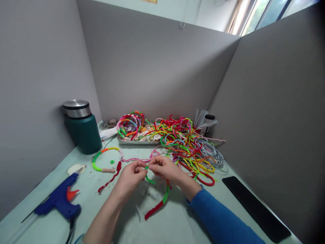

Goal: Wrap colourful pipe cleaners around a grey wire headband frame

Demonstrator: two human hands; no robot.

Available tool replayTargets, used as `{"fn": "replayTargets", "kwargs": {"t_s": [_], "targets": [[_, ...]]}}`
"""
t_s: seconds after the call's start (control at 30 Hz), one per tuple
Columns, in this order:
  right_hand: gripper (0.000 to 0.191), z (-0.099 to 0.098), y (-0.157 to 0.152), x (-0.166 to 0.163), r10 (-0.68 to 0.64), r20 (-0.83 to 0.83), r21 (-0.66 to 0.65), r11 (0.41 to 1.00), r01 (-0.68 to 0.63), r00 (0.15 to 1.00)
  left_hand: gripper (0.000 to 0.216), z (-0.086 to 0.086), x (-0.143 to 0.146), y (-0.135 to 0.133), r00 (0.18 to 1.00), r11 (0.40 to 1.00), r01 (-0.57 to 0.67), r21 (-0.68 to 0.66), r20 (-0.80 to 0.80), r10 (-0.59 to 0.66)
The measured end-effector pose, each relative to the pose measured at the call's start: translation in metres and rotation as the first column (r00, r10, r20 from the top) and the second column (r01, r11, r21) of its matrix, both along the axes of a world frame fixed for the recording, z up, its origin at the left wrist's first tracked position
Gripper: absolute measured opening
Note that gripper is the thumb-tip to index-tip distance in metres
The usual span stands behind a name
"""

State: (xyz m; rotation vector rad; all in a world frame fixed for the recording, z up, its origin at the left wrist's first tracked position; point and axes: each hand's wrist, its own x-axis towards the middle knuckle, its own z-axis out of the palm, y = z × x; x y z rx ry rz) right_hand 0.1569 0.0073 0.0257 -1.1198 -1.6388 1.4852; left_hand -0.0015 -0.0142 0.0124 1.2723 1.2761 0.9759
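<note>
Above the middle of the table, my left hand (132,175) and my right hand (164,168) meet fingertip to fingertip. Both pinch a short green pipe cleaner (150,180), whose loose end curls down below the fingers. Under my right hand lies a curved strip wrapped in red and green pipe cleaner (165,196), its upper part hidden by the hand. To the left of my left hand rests an open ring of colourful pipe cleaner (95,161), with a small green coil (112,162) inside it. A dark red pipe cleaner (110,183) trails beside my left wrist.
A blue glue gun (57,198) lies at left, near a teal bottle (85,134). Finished-looking rings (129,126) sit on a metal tray (138,142) at the back. Tangled pipe cleaners (181,135) and grey wire (214,152) fill the back right. A black strip (254,206) lies right.
</note>
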Motion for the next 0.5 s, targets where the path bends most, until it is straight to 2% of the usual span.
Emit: {"fn": "replayTargets", "kwargs": {"t_s": [0.23,0.37,0.5], "targets": [[0.016,0.0002,-0.0003,-0.0011,-0.014,0.023,-0.002,1.0,0.014,1.0,0.016,-0.0088,-0.0016,0.0021,0.987,0.984,-0.053,0.172,-0.143,0.078],[0.015,0.0001,0.0003,-0.0016,-0.011,0.023,-0.005,1.0,0.011,1.0,0.014,-0.0069,-0.001,0.0001,0.969,0.984,-0.078,0.16,-0.221,0.113],[0.013,0.0009,0.0003,-0.0013,-0.024,0.033,-0.002,1.0,0.024,0.999,0.017,-0.0038,-0.0008,-0.0013,0.978,0.99,-0.07,0.126,-0.187,0.093]]}}
